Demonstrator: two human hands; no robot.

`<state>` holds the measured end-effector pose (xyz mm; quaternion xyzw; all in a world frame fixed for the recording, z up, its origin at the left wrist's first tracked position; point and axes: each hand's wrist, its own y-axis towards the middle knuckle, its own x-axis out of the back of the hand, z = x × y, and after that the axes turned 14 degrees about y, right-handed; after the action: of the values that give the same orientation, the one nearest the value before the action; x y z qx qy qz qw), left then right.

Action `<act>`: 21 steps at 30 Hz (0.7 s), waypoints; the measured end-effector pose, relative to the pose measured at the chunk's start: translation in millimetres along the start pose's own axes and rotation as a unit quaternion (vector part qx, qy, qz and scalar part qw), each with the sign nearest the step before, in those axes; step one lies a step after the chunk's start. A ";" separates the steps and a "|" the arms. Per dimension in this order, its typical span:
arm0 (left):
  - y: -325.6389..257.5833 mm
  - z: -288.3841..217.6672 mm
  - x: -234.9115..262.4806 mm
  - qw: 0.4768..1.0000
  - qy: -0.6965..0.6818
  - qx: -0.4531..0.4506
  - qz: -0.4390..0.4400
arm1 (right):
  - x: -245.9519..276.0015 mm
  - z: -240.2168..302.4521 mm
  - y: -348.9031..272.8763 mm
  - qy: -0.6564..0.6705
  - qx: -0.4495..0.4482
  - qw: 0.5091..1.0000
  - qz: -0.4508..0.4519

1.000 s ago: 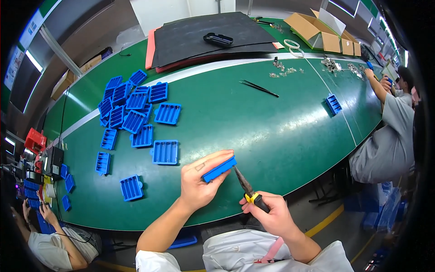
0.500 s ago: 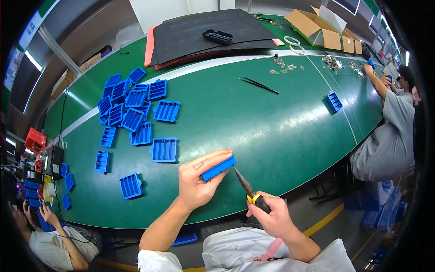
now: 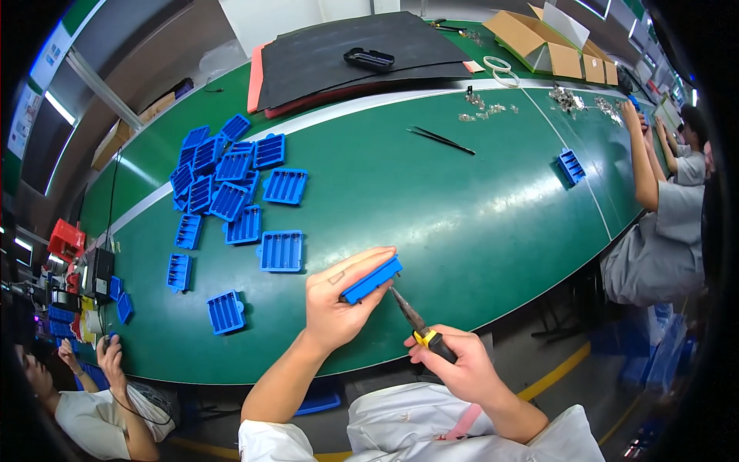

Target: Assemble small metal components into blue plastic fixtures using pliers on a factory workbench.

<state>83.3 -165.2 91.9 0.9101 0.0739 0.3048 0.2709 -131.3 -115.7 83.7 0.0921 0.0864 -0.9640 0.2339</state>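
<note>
Blue plastic tray (image 3: 372,279) held above the worktop's (image 3: 477,223) near edge.
Left hand (image 3: 339,304) grips it, long axis rising toward the right; right hand (image 3: 454,366) clasps yellow-handled pliers (image 3: 414,323), tips meeting the tray's underside.

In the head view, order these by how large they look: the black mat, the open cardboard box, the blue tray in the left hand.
1. black mat
2. cardboard box
3. blue tray, held edge-on in the left hand, so its apparent size is uncertain.

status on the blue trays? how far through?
Done: can't tell; no tray shows visible change. In hand: left hand holds one blue tray edge-on, right hand sets pliers against its edge. Left: roughly twenty blue trays lie loose on the green table.
</note>
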 end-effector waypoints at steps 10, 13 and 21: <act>-0.8 1.8 -1.5 1.000 -0.004 0.001 0.005 | -5.8 8.5 7.2 -0.034 -0.018 0.999 0.017; -2.2 2.2 0.1 1.000 -0.004 0.000 0.005 | -7.0 10.4 7.3 -0.040 -0.020 0.999 0.018; 0.4 3.4 -0.3 0.999 0.040 -0.023 0.006 | -4.1 8.2 7.3 -0.039 -0.007 0.999 0.010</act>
<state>85.1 -167.1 89.7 0.8909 0.0728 0.3445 0.2869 -125.5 -122.0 91.6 0.0532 0.0828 -0.9638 0.2477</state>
